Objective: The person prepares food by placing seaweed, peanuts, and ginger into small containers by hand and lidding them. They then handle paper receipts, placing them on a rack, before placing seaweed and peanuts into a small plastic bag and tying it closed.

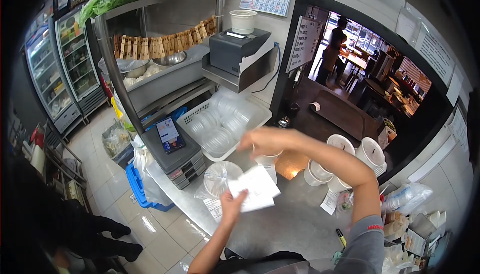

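My left hand (pixel 233 206) is closed on white papers (pixel 254 189), with the thumb on top. The papers overlap a round container wrapped in clear plastic (pixel 220 178) on the steel counter. My right hand (pixel 256 141) reaches across above the counter, blurred, over a white tub (pixel 267 158) and near the basket of clear lids (pixel 225 116); its fingers are smeared. Below the tub lies a receipt (pixel 270 173), partly covered by the papers. To the right stand several lidded white tubs (pixel 341 145) with a printed slip (pixel 329 201) beside them.
A phone (pixel 170 134) rests on a dark box at the left. Behind stands a receipt printer (pixel 235 49) on a shelf. A marker (pixel 341 237) lies at the counter's front right. Another person's dark-clothed legs (pixel 105 234) show at lower left; a person (pixel 334 54) stands beyond the window.
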Motion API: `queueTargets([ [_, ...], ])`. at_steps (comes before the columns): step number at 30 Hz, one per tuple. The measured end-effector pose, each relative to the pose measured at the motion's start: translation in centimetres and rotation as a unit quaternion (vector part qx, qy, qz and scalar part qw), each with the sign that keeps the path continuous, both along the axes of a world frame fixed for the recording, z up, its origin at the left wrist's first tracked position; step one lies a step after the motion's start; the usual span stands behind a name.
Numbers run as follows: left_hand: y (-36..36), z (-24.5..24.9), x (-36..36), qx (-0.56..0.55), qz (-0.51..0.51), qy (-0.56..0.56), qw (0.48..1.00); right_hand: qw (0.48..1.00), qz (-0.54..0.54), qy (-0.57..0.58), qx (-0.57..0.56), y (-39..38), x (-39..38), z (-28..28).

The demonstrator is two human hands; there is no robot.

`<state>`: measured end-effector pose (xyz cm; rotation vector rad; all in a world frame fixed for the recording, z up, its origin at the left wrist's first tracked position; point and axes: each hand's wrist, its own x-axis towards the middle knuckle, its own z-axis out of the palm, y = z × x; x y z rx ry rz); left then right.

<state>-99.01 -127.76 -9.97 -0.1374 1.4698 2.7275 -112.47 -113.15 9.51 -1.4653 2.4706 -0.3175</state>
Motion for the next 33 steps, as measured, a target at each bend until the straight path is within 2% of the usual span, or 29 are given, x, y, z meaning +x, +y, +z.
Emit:
queueTargets([
  [2,1.2,-3.8,1.4,-0.088,-0.06,0.007,0.994,0.98,-0.163,0.105,-0.053,-1.6,-1.4,4.1],
  [3,1.6,-6.3,2.2,-0.153,-0.09,0.015,0.984,0.952,-0.158,0.241,-0.107,-1.3,-5.3,3.4],
  [4,1.8,-8.5,2.9,-0.276,-0.1,0.038,0.955,0.932,-0.208,0.284,-0.088,-2.2,-6.0,6.5],
  [5,1.8,-10.7,3.6,-0.298,-0.114,0.062,0.946,0.881,-0.186,0.408,-0.153,-1.9,-8.4,7.0],
  [6,1.8,-12.6,4.1,-0.319,-0.127,0.087,0.935,0.837,-0.181,0.474,-0.202,-1.5,-10.8,7.3],
  [7,1.7,-13.7,4.4,-0.34,-0.139,0.113,0.923,0.803,-0.198,0.526,-0.199,-1.3,-13.0,7.5],
  [10,1.0,-13.0,5.0,-0.403,-0.173,0.149,0.886,0.778,-0.253,0.535,-0.211,-1.3,-16.1,6.9],
  [13,1.4,-14.3,4.8,-0.377,-0.136,0.19,0.896,0.737,-0.265,0.581,-0.221,-2.3,-16.6,6.4],
  [15,1.5,-14.4,4.7,-0.397,-0.135,0.196,0.886,0.717,-0.291,0.594,-0.22,-3.2,-16.5,6.5],
  [19,1.3,-13.9,4.8,-0.402,-0.127,0.219,0.88,0.737,-0.348,0.555,-0.164,-4.0,-16.1,7.2],
  [25,1.1,-13.1,5.0,-0.423,-0.147,0.182,0.875,0.758,-0.374,0.496,-0.198,-4.3,-15.7,7.4],
  [29,1.2,-13.3,5.1,-0.389,-0.134,0.194,0.89,0.764,-0.392,0.473,-0.198,-4.3,-16.3,7.2],
  [33,1.3,-13.4,5.1,-0.377,-0.128,0.198,0.896,0.76,-0.376,0.492,-0.197,-4.3,-15.9,7.2],
])
